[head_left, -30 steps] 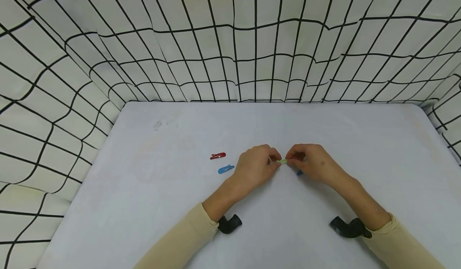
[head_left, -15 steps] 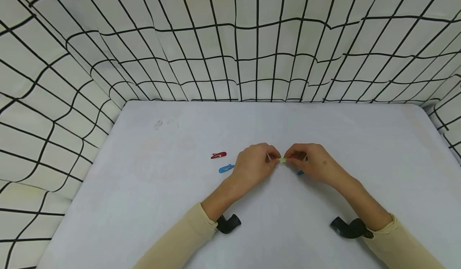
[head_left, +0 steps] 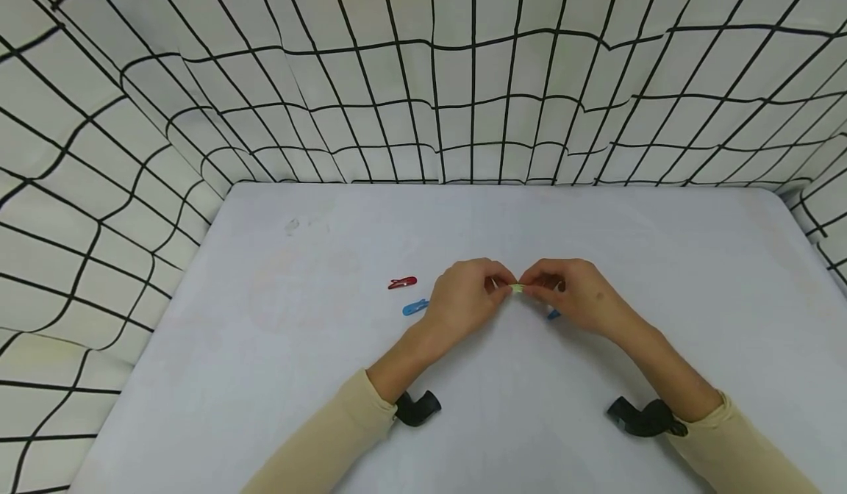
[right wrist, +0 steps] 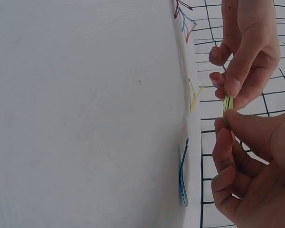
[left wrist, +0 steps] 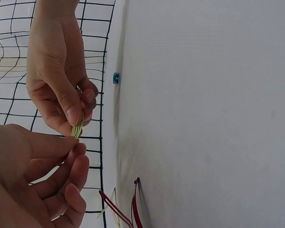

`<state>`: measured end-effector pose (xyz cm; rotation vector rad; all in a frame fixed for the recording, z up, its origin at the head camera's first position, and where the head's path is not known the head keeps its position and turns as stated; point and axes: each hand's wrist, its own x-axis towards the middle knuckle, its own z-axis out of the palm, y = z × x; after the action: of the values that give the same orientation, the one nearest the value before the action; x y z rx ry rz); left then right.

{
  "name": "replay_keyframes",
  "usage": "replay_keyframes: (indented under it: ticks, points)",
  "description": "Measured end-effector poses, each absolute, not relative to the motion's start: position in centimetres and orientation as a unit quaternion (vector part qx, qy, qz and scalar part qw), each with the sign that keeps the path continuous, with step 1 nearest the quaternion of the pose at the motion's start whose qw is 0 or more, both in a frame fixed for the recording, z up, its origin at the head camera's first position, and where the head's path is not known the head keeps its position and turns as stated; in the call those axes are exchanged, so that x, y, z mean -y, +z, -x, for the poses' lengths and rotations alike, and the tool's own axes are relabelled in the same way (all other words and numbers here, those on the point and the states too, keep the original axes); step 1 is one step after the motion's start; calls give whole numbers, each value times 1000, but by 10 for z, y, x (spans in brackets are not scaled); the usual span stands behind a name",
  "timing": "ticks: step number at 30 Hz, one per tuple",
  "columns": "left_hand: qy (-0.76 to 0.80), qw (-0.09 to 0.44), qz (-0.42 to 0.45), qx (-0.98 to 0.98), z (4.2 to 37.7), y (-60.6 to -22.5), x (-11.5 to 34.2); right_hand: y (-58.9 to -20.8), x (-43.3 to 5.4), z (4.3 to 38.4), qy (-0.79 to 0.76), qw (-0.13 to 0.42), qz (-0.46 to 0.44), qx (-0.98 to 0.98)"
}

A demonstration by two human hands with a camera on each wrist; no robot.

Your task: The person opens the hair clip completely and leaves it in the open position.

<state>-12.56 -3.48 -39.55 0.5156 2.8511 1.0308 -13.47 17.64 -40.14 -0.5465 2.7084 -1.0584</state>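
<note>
A small light-green hair clip (head_left: pixel 517 288) is held between my two hands above the table. My left hand (head_left: pixel 466 292) pinches its left end between thumb and fingers. The thumb and fingers of my right hand (head_left: pixel 574 294) pinch the other end. In the left wrist view, a short green piece of the clip (left wrist: pixel 77 129) shows between the fingertips. A dark blue clip (head_left: pixel 553 314) lies under my right hand, partly hidden. Left of my left hand lie a red hair clip (head_left: pixel 402 282) and a light blue one (head_left: pixel 415 306).
In the right wrist view a yellow clip (right wrist: pixel 194 97) also lies on the white table (head_left: pixel 298 376). Black netting (head_left: pixel 470 112) over white walls surrounds the table's back and sides. Black wrist devices (head_left: pixel 418 409) hang at both sleeve cuffs.
My hands have drawn slightly closer together and a little up in the view, so less of the green hair clip shows between the fingertips. The other clips lie as before.
</note>
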Motion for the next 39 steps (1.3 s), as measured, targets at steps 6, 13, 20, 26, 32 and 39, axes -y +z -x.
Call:
replay_keyframes:
  ticks: [6,13,20,26,32,39]
  points:
    - [355,35,-151,-922,127,-395,36,-399,-179,136,-384,114,173,-900]
    - [402,44,-128,-906,127,-393,40,-398,-181,136,-435,124,159,-877]
    - [456,60,-124,-879,129,-393,46,-397,-182,135,-479,137,139,-856]
    - [487,74,-127,-861,129,-391,50,-399,-184,135,-522,151,129,-829]
    - [487,64,-126,-862,129,-392,52,-402,-181,133,-548,134,118,-817]
    - [498,61,-122,-856,127,-393,54,-406,-176,130,-559,114,95,-816]
